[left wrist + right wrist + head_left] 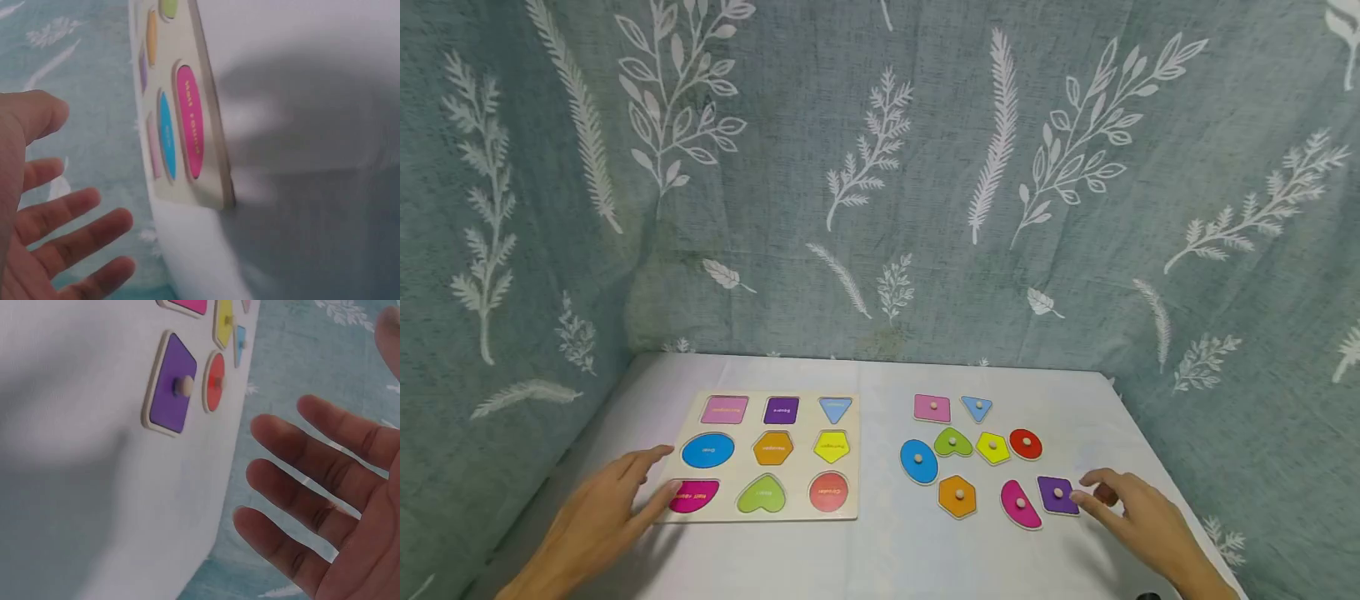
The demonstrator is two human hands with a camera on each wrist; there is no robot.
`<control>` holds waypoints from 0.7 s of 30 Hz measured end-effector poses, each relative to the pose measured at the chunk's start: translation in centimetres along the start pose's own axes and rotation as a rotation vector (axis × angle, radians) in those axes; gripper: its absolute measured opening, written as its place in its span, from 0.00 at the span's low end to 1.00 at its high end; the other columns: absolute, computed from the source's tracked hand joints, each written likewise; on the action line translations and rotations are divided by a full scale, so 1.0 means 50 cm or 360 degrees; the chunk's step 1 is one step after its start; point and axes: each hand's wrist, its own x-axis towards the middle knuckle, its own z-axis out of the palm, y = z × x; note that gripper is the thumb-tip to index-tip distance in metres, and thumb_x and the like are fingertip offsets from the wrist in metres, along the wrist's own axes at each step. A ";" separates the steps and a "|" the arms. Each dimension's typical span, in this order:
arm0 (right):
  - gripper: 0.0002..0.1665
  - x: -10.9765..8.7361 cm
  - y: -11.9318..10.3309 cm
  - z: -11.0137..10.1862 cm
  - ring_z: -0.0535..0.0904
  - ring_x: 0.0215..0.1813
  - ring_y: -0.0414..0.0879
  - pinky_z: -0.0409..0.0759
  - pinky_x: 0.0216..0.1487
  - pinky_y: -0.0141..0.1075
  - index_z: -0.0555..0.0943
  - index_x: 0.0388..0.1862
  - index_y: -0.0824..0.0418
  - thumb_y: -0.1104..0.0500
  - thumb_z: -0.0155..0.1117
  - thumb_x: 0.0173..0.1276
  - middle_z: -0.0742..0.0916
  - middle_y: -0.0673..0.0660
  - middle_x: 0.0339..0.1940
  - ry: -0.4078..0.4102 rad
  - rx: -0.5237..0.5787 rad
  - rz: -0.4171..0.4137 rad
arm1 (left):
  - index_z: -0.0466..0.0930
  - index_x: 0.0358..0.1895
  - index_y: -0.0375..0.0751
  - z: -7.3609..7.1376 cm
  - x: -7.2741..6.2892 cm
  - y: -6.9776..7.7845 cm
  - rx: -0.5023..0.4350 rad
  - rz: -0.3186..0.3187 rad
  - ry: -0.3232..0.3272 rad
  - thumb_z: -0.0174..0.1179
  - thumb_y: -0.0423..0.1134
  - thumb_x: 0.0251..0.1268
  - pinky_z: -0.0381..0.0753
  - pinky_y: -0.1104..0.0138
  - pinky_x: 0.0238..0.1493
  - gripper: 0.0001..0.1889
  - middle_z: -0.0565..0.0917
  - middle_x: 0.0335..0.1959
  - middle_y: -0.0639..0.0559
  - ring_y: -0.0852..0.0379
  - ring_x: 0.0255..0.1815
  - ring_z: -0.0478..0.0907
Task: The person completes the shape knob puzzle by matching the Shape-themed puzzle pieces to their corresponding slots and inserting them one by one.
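A pale wooden shape-puzzle board (741, 475) with coloured, labelled recesses lies left of centre. My left hand (606, 508) hovers by its near left corner, fingers loosely spread and holding nothing; its thumb overlaps the magenta half-round recess (700, 497) in the head view. On the right, a purple square piece (1048, 485) with a round knob (184, 386) lies flat. Right beside it is my right hand (1142, 521), thumb and index apart, holding nothing. In the right wrist view its fingers (281, 434) are relaxed and away from the piece.
Several other knobbed pieces lie loose between board and right hand: magenta half-round (1015, 510), orange hexagon (951, 505), blue oval (913, 471), green heart (946, 450), yellow pentagon (988, 458), red circle (1030, 437), pink rectangle (922, 407), blue triangle (973, 403). Patterned cloth (880, 167) surrounds the white table (887, 558).
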 end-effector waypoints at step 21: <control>0.22 -0.003 -0.007 0.052 0.66 0.22 0.37 0.64 0.26 0.31 0.77 0.25 0.50 0.40 0.66 0.73 0.69 0.44 0.16 -0.0154 0.0267 0.0102 | 0.78 0.60 0.38 0.045 -0.006 -0.016 -0.0108 -0.0329 -0.0319 0.74 0.54 0.60 0.80 0.59 0.33 0.31 0.82 0.46 0.46 0.54 0.38 0.76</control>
